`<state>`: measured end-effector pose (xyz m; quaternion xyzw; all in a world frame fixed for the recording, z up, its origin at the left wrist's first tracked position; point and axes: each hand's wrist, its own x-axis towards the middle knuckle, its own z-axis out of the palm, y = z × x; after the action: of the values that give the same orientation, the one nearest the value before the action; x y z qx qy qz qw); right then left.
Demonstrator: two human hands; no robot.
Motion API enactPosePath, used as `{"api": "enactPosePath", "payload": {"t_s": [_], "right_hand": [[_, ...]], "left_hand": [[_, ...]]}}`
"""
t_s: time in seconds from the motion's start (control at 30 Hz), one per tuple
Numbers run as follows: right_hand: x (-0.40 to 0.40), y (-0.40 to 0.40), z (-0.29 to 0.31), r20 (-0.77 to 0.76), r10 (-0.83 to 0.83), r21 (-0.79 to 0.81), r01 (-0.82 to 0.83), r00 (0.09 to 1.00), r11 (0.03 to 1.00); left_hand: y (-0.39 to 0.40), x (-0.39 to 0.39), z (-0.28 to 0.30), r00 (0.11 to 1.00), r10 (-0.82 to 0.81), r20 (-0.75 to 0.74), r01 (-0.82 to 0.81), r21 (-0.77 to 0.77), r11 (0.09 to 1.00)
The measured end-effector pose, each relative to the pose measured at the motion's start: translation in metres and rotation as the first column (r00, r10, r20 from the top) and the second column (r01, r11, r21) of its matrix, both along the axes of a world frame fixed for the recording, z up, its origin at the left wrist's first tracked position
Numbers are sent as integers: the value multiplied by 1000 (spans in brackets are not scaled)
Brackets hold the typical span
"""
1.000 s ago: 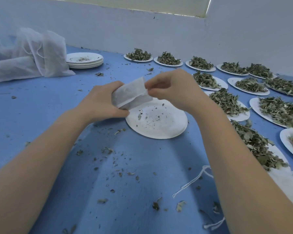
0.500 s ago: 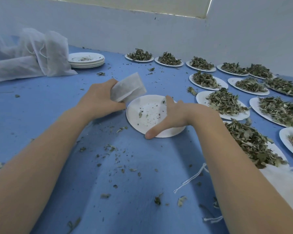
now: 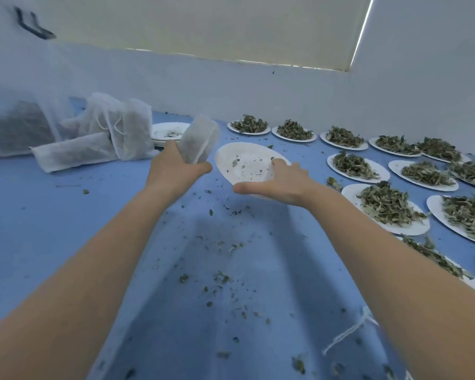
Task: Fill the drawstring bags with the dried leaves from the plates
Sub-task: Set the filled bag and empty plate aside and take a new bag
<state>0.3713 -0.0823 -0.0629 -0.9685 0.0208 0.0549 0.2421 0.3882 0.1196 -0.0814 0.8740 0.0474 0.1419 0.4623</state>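
My left hand (image 3: 176,168) grips a filled white drawstring bag (image 3: 199,139), raised above the blue table and blurred by motion. My right hand (image 3: 274,182) holds the near rim of a white plate (image 3: 244,163) that carries only leaf crumbs and is tilted up off the table. Several plates heaped with dried leaves (image 3: 387,205) lie to the right and along the far wall.
Filled mesh bags (image 3: 99,138) are piled at the far left, beside a stack of emptied plates (image 3: 167,131). Leaf crumbs are scattered over the blue table (image 3: 39,229). A loose white drawstring (image 3: 348,333) lies near my right forearm.
My left hand has carried the bag up and away toward the far left. My right hand has lifted the crumb-covered plate off the table and moved it away from me.
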Motion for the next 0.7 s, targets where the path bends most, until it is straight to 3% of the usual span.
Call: {"api": "enactPosePath", "payload": {"t_s": [0.17, 0.33, 0.57, 0.7], "right_hand": [[61, 40, 27, 9, 60, 51, -60, 998, 997], [128, 91, 32, 53, 160, -77, -156, 986, 985], [218, 158, 10, 32, 162, -308, -145, 986, 940], [254, 188, -11, 61, 77, -290, -56, 995, 955]], "left_hand": [[28, 38, 13, 993, 107, -41, -114, -257, 960], [64, 101, 0, 947, 313, -74, -320, -128, 939], [112, 173, -22, 934, 358, 14, -358, 4, 934], [128, 198, -29, 912, 398, 96, -404, 56, 913]]}}
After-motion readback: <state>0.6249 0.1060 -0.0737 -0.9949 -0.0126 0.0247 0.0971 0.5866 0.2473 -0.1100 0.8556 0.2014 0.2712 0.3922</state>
